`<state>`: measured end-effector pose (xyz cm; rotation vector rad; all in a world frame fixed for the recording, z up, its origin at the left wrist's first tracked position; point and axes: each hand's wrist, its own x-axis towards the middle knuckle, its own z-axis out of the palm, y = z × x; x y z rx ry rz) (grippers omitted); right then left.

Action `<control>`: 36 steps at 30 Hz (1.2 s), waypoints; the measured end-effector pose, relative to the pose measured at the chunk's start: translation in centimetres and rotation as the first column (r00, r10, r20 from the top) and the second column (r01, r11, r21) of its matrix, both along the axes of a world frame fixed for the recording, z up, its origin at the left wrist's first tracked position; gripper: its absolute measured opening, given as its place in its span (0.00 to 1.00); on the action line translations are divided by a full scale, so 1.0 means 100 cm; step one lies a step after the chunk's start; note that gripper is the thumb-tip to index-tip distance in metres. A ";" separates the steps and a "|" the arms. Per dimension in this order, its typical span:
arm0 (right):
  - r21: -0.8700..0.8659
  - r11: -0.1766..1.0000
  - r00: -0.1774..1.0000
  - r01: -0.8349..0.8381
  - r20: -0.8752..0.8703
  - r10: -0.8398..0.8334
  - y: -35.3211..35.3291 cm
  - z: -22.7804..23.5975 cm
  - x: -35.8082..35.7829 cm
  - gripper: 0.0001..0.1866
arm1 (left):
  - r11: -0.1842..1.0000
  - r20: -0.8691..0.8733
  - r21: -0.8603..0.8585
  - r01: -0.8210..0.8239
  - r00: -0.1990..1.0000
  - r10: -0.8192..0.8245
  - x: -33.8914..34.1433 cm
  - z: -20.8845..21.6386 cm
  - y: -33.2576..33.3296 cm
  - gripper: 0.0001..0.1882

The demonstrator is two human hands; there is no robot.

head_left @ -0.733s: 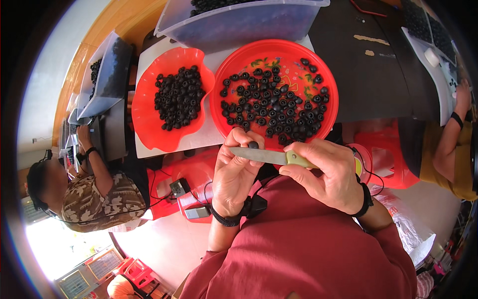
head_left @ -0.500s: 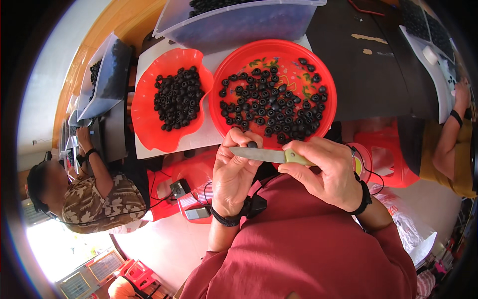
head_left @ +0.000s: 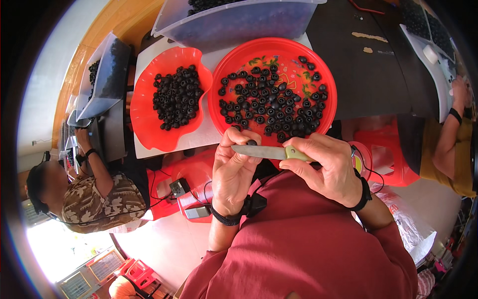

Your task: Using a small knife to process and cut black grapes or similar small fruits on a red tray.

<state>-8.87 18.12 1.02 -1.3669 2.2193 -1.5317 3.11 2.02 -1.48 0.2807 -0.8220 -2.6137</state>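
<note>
Between the thumb and fingers of my left hand point(head_left: 230, 172) is a small round black piece point(head_left: 252, 143), partly hidden by the blade. My right hand point(head_left: 328, 167) grips the pale green handle of a knife point(head_left: 266, 152), its blade lying flat across my left fingertips against the piece. Just beyond my hands stands a round red tray point(head_left: 331, 74) with a flower print, where similar black pieces with ring-shaped openings lie spread out. To its left, a red wavy-edged bowl point(head_left: 144, 114) holds a heap of such black pieces.
A clear plastic bin point(head_left: 234, 27) with dark pieces stands behind the tray. Another clear bin point(head_left: 107, 74) is at the left. One person point(head_left: 99, 199) sits at left, another person's arm point(head_left: 448, 134) shows at right. Red stools point(head_left: 398, 169) flank me.
The knife and both hands have barely shifted, with the blade tilted slightly differently against the black piece. My grip on both things is unchanged.
</note>
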 end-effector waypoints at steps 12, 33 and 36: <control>0.013 1.000 0.990 0.003 0.144 -0.005 0.010 0.010 -0.007 0.14 | 0.998 -0.036 0.039 0.057 0.998 -0.056 0.001 0.005 0.002 0.09; 0.055 0.976 0.701 -0.209 0.705 0.111 0.007 0.010 0.005 0.21 | 0.988 -0.104 0.121 0.092 0.991 -0.080 0.001 -0.002 0.002 0.05; 0.022 0.973 0.627 -0.228 0.768 0.129 0.007 0.008 0.005 0.24 | 0.993 -0.102 0.076 0.096 0.991 -0.088 -0.001 -0.002 0.001 0.05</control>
